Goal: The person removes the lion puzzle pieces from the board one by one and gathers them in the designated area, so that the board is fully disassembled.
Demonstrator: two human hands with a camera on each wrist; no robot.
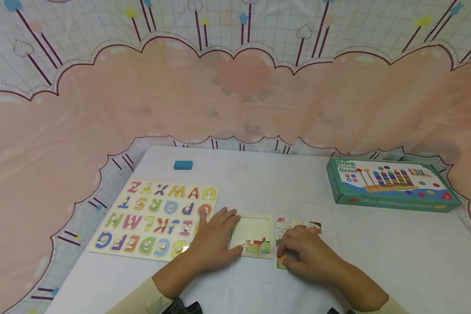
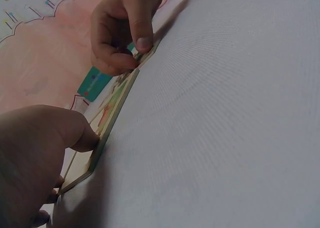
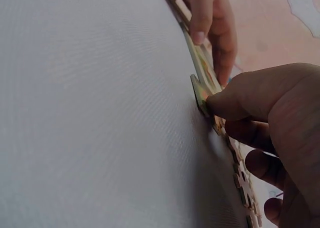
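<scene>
A small square wooden puzzle tray (image 1: pixel 252 229) lies flat, with a few picture pieces (image 1: pixel 259 247) fitted in its lower right corner and bare wood elsewhere. My left hand (image 1: pixel 213 242) rests along the tray's left side, fingers stretched out, its thumb on the lower left rim. Just right of the tray, my right hand (image 1: pixel 309 252) pinches a puzzle piece (image 3: pixel 200 95) between thumb and forefinger; in the right wrist view the piece tilts up off the table. Other loose puzzle pieces (image 1: pixel 315 226) lie beneath and beyond the right hand, partly hidden by it.
A letter peg board (image 1: pixel 143 211) lies at the left, its right part under my left hand and forearm. Behind it sits a blue block (image 1: pixel 183 165). A green Ring Challenge Game box (image 1: pixel 392 185) stands at the back right of the white-covered table (image 1: pixel 380 244).
</scene>
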